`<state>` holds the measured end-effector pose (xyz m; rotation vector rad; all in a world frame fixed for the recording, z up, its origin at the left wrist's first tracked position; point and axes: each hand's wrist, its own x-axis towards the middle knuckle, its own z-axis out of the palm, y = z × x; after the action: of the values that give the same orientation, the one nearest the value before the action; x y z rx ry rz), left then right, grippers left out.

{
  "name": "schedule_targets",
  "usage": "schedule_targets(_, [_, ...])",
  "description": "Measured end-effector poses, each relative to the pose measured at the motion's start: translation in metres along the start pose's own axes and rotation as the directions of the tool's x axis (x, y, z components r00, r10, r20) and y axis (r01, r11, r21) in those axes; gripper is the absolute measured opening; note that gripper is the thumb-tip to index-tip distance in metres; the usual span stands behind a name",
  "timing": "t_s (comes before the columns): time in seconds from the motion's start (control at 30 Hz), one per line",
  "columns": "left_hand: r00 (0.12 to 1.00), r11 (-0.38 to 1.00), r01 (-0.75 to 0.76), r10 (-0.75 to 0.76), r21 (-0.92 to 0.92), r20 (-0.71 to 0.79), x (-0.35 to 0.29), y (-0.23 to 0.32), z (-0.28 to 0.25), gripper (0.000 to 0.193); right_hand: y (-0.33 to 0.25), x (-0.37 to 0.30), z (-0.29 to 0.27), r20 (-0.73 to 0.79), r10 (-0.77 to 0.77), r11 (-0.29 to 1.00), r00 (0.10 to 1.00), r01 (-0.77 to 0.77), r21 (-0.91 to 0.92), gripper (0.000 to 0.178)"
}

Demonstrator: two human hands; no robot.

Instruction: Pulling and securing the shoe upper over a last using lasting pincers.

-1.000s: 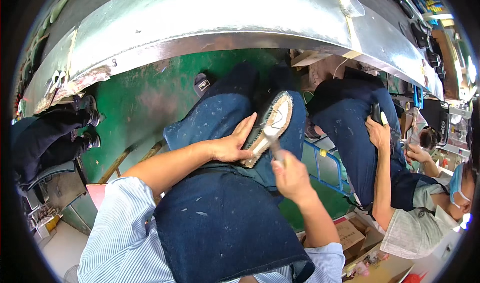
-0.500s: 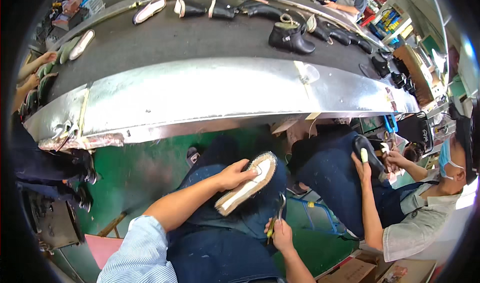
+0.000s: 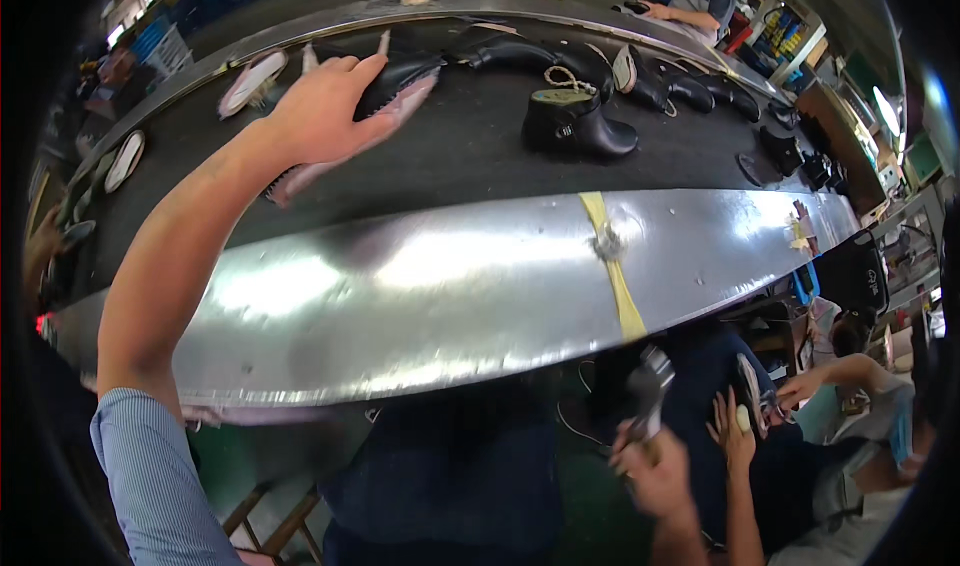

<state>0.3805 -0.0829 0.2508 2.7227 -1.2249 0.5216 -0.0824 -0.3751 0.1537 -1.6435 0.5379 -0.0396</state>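
Note:
Stretched over the dark belt, my left hand (image 3: 325,116) is closed around an unfinished black shoe (image 3: 405,86). Its pale underside edge shows below my fingers and thumb, and my palm hides its middle. Low on the right, my right hand (image 3: 655,471) grips a hammer (image 3: 655,376), metal head upward; both are blurred by motion. A black ankle boot (image 3: 575,131) with a cord loop at its top stands on the belt, right of the held shoe. Left of my hand lies a shoe with a pale underside (image 3: 252,84).
A shiny metal ledge (image 3: 450,276) with yellow tape (image 3: 615,276) runs along the belt's near side. More black shoes (image 3: 690,91) line the far side. Close on my right, a co-worker's hands (image 3: 735,431) work on a dark shoe (image 3: 750,391). Another person (image 3: 695,6) stands across the belt.
My left hand has moved from my lap, where it held a shoe underside up, out over the belt. My right hand has moved right with the hammer. The view has tilted toward the belt.

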Motion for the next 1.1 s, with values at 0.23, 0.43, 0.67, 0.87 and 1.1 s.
schedule_targets(0.23, [0.956, 0.922, -0.180, 0.081, 0.344, 0.282, 0.072, -0.015, 0.126, 0.062, -0.139, 0.323, -0.076, -0.170, -0.051, 0.952, 0.984, -0.004, -0.306, 0.029])
schedule_targets(0.43, [0.871, 0.989, 0.080, -0.129, 0.122, 0.475, 0.149, -0.017, 0.114, 0.036, -0.163, 0.504, -0.110, 0.143, 0.081, 0.978, 0.986, -0.107, 0.181, 0.032])
schedule_targets(0.67, [0.930, 0.665, 0.352, -0.166, -0.659, 0.329, 0.313, 0.074, 0.164, 0.046, -0.154, 0.618, -0.105, 0.245, 0.146, 0.769, 0.959, -0.265, 0.581, 0.023])
schedule_targets(0.87, [0.618, 0.484, 0.769, -0.396, -0.417, 0.680, 0.415, 0.168, 0.227, 0.108, -0.137, 0.616, -0.112, -0.019, 0.242, 0.773, 0.970, -0.181, 0.608, 0.019])
schedule_targets(1.1, [0.618, 0.480, 0.779, -0.477, -0.403, 0.625, 0.430, 0.172, 0.269, 0.074, -0.135, 0.595, -0.137, -0.169, 0.288, 0.832, 0.942, -0.159, 0.531, 0.017])
